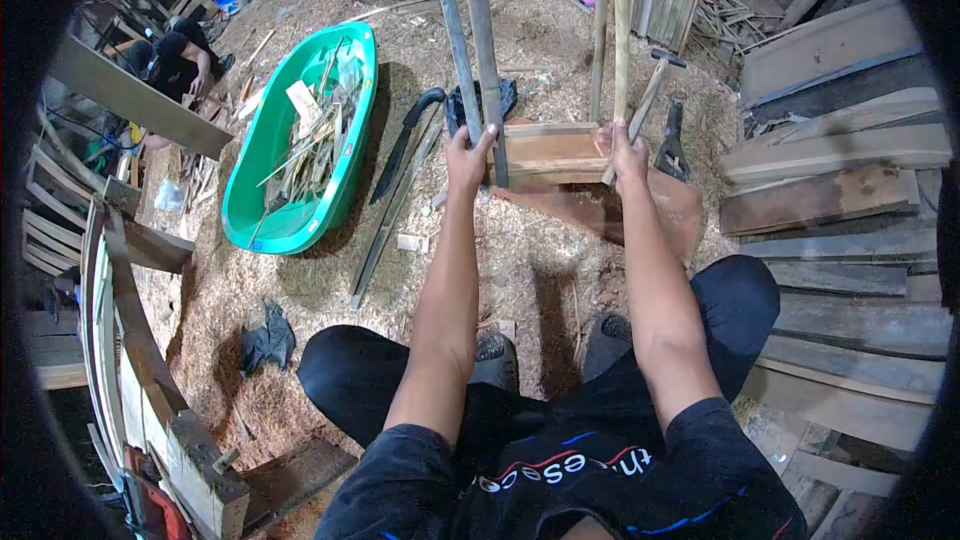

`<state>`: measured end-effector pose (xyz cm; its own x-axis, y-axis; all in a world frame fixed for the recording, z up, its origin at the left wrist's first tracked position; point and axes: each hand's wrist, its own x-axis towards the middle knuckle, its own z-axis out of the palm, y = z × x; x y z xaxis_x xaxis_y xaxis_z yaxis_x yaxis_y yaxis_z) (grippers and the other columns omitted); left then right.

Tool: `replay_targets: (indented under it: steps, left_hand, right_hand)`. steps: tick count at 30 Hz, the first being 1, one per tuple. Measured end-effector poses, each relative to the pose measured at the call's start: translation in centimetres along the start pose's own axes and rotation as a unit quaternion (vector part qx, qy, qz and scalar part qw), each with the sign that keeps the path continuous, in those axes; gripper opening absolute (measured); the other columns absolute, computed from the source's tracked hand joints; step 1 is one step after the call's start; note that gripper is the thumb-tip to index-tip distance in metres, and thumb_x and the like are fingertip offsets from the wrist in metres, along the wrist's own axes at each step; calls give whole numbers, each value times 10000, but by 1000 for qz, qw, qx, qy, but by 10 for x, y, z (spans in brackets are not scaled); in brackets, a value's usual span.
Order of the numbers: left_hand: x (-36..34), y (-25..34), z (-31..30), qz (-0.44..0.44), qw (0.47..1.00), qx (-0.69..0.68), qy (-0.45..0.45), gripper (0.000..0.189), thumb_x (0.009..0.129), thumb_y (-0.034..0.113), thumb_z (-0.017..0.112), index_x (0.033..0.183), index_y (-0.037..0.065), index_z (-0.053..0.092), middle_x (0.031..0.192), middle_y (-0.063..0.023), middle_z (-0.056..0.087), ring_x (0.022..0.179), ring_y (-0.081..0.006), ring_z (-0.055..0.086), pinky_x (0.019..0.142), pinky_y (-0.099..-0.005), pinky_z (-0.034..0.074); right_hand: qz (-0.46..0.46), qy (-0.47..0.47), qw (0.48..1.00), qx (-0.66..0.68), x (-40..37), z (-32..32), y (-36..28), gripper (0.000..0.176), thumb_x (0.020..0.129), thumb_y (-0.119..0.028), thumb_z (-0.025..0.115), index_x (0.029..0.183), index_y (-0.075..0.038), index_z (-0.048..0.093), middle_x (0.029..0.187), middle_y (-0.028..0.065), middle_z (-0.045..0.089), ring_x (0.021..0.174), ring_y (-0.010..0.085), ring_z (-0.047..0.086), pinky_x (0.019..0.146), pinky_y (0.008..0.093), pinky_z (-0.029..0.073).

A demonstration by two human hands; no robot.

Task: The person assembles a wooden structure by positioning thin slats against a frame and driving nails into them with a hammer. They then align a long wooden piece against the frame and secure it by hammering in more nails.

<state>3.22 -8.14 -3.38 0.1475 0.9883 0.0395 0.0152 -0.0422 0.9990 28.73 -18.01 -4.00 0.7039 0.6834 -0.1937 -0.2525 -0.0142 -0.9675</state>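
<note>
In front of me stands a small wooden frame (pixel 550 148), with grey slats rising at its left end and paler ones at its right, like an upturned stool. My left hand (pixel 467 160) is closed around the lower part of a grey slat (pixel 456 50). On the other side, my right hand (pixel 629 158) grips the base of a pale slat (pixel 622 40). A hammer (pixel 650 92) with a wooden handle leans out of that same hand, its dark head up. Under the frame lies a reddish-brown board (pixel 670 208). The fingers' far sides are hidden.
Left of the frame are a long dark blade (pixel 391 162) and a green tub (pixel 235 202) of wood scraps. A dark tool (pixel 673 145) lies at right. Planks (pixel 830 202) are stacked farther right. Another person (pixel 180 58) crouches at upper left. Shavings cover the ground.
</note>
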Motion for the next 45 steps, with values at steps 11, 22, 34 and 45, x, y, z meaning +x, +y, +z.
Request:
replay_targets:
  steps: [11, 22, 34, 45]
  left_hand:
    - [-14, -39, 9, -19, 1000, 14, -17, 281, 857, 295, 721, 803, 25, 668, 714, -12, 641, 622, -91, 578, 556, -262, 459]
    - [-18, -40, 4, -56, 997, -44, -35, 298, 779, 209, 801, 949, 10, 658, 763, -26, 645, 658, -107, 595, 611, -261, 480]
    - [-19, -43, 16, -11, 999, -39, 10, 297, 785, 265, 800, 763, 34, 614, 661, 3, 569, 570, -99, 521, 529, -275, 431]
    - [5, -28, 13, -38, 999, -1, 38, 384, 721, 323, 838, 676, 38, 585, 617, 21, 545, 550, -78, 476, 525, -252, 402]
  right_hand:
    - [-27, 24, 999, -19, 2, 7, -3, 359, 980, -334, 539, 1004, 24, 552, 858, 122, 692, 758, 177, 672, 711, 312, 569]
    - [-26, 15, 1000, -1, 9, 4, 7, 373, 978, -358, 538, 1002, 13, 566, 851, 116, 687, 740, 168, 658, 726, 304, 565]
    - [-41, -1, 999, -23, 12, 2, 6, 424, 971, -374, 546, 972, 50, 566, 842, 116, 682, 763, 189, 667, 732, 317, 559]
    - [7, 21, 1000, -8, 12, 9, -8, 327, 976, -322, 554, 863, -15, 551, 731, 60, 582, 574, 155, 600, 571, 318, 547]
